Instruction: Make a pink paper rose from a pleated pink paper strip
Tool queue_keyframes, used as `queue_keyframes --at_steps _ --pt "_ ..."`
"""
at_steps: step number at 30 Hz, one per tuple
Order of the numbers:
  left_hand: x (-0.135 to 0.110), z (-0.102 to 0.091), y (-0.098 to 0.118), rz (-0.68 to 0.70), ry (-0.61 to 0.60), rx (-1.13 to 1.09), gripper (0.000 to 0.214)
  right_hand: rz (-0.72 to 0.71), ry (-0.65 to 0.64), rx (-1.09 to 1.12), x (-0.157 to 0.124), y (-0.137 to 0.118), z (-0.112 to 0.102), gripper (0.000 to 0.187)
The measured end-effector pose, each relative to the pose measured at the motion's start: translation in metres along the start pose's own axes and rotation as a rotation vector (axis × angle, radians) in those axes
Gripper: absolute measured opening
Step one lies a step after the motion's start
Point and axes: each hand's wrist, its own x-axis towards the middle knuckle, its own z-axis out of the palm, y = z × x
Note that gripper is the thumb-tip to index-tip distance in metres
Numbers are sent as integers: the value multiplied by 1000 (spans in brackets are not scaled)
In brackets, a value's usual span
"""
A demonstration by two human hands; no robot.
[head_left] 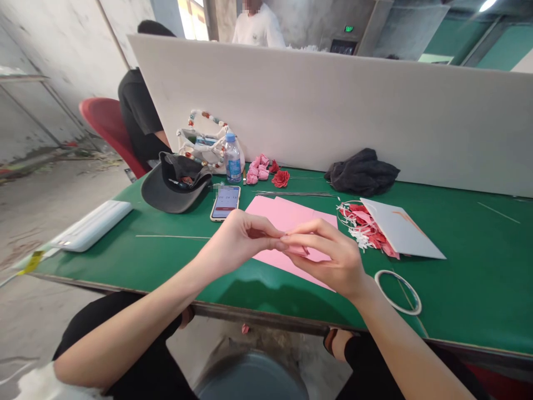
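My left hand (pixel 239 241) and my right hand (pixel 328 258) meet above the green table, with their fingertips pinching a small folded piece of pink paper (pixel 297 250). Most of that piece is hidden by my fingers. Directly below my hands lie loose pink paper sheets (pixel 287 219). A tangle of red and white paper strips (pixel 362 228) sits beyond my right hand, partly under a white card folder (pixel 402 229). Beyond the sheets are pink paper roses (pixel 258 169) and a red paper rose (pixel 280 178).
A phone (pixel 225 203), black cap (pixel 177 183), water bottle (pixel 232 158), and beaded bag (pixel 200 141) stand near a white partition (pixel 291 100). Also on the table are thin wires (pixel 295 194), a white wire coil (pixel 397 291), and dark cloth (pixel 362 172). A seated person (pixel 139 114) is beyond.
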Motion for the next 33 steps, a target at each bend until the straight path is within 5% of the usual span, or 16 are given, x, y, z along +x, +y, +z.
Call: queue_keyframes --at_steps 4,10,13,17,26,33 --pt "-4 3 4 47 42 16 4 -24 17 -54 0 6 -3 38" --pt "-11 3 15 261 191 152 8 47 -6 -35 3 10 -7 82" --pt "-12 5 17 231 202 127 5 170 2 65 3 5 -2 64" --pt "-9 4 18 122 94 -2 13 161 66 75 3 3 1 38" --pt "-7 -3 14 -4 -1 -86 24 55 81 -13 5 3 0 37" --pt "-5 -2 11 18 93 -74 13 216 88 117 2 -2 7 43"
